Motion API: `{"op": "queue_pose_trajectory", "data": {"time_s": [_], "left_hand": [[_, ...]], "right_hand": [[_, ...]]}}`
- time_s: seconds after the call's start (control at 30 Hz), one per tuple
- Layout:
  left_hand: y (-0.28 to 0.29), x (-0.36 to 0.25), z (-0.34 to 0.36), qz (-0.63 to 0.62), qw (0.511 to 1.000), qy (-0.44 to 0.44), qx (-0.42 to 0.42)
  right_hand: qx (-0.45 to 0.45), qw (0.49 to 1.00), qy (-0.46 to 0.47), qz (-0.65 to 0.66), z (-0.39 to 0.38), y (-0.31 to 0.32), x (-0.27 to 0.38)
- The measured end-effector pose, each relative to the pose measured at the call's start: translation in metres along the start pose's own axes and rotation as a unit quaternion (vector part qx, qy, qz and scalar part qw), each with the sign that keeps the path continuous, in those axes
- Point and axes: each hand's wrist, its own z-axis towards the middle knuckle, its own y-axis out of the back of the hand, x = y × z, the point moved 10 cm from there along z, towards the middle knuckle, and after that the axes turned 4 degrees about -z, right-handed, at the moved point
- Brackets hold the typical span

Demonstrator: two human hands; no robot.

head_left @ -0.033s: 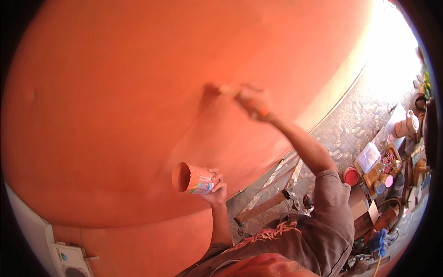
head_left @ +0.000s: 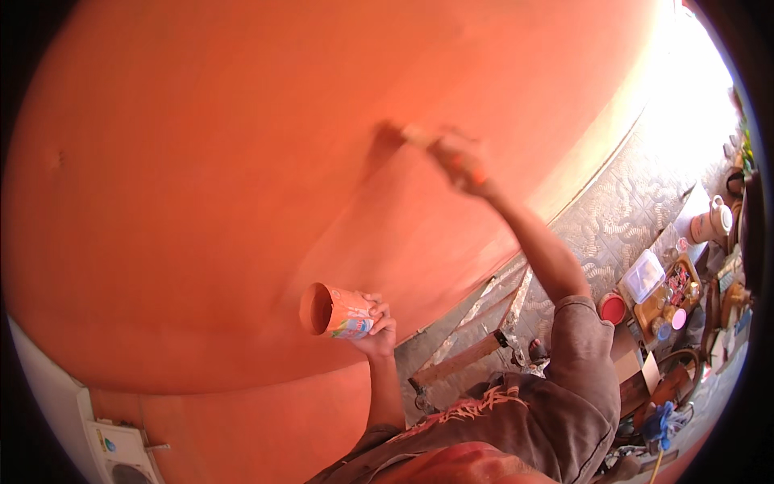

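Note:
An orange-painted wall (head_left: 201,202) fills most of the view. My right hand (head_left: 459,164), blurred by motion, is closed round the handle of a paintbrush (head_left: 414,135). The dark bristles meet the wall at the upper middle, and a shadow falls below them. Lower down, my left hand (head_left: 382,324) grips a paint can (head_left: 348,306) tipped on its side, its mouth facing left. Orange paint coats the can's outside, leaving part of a coloured label showing. How much paint is inside cannot be seen.
Below my right arm stands a ladder (head_left: 463,359) with worn rails. On the patterned floor (head_left: 597,210) at right are a red-topped tub (head_left: 612,308), a tray of small items (head_left: 651,309), a lidded bucket (head_left: 709,223) and clutter. A white boxed appliance (head_left: 125,452) sits lower left.
My right hand has moved up and to the right, drawing the paintbrush along the wall. The left hand and its can stay almost in place.

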Motion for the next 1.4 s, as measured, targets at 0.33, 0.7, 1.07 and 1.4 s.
{"op": "queue_pose_trajectory", "data": {"time_s": [0.33, 0.7, 1.07, 1.4], "left_hand": [[0.008, -0.001, -0.001, -0.027, 0.999, -0.027, 0.004], [0.003, -0.001, -0.015, -0.006, 0.998, -0.062, 0.013], [-0.009, -0.041, -0.098, 0.011, 0.983, -0.181, 0.019], [-0.026, -0.061, -0.086, 0.013, 0.977, -0.192, 0.086]], "right_hand": [[-0.236, 0.951, -0.102, -0.173, 0.01, 0.152, -0.155], [0.092, 0.975, 0.059, 0.194, -0.001, -0.027, 0.082], [-0.2, 0.966, -0.126, -0.109, 0.046, 0.163, -0.115], [-0.026, 0.995, 0.097, 0.012, 0.075, -0.04, 0.138]]}}
